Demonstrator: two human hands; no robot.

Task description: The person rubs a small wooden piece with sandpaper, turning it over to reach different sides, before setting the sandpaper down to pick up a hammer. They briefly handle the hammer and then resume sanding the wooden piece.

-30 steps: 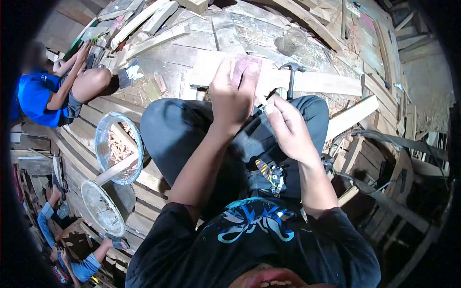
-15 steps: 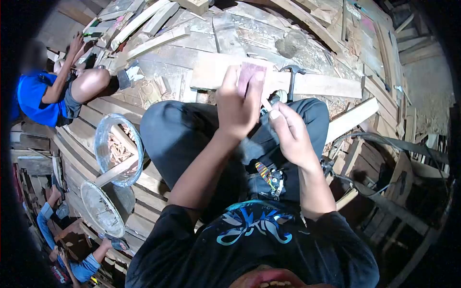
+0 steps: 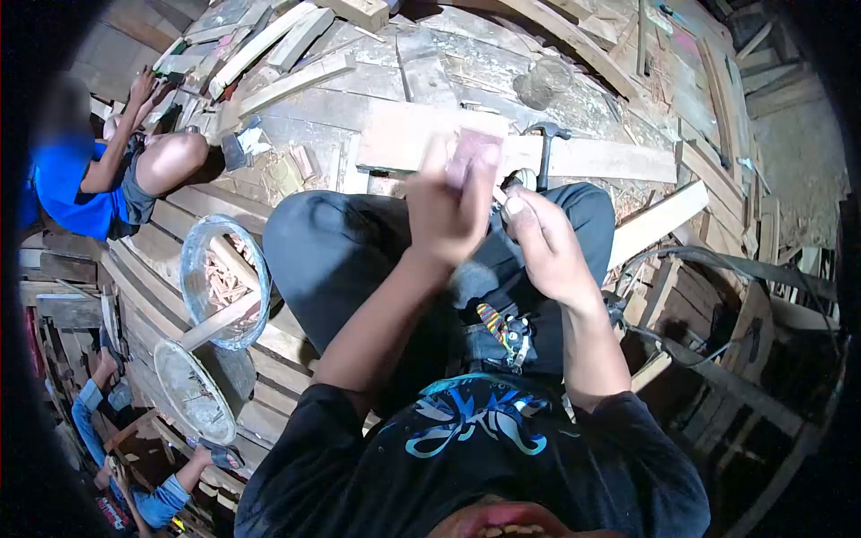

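Holding apparent sandpaper [image 3: 476, 151], left hand [image 3: 445, 213] is beside thin stick [image 3: 499, 194] in right hand [image 3: 547, 240].

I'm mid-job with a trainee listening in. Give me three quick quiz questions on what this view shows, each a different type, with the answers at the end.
1. Multiple choice: what does the left hand hold?
A) a paintbrush
B) a reddish sheet
C) a pair of pliers

2. True or false: the hammer lies closer to the right hand than to the round tub.

3. Fill in the blank: the tub holds many small pieces of ____.

Key: 1. B; 2. true; 3. wood
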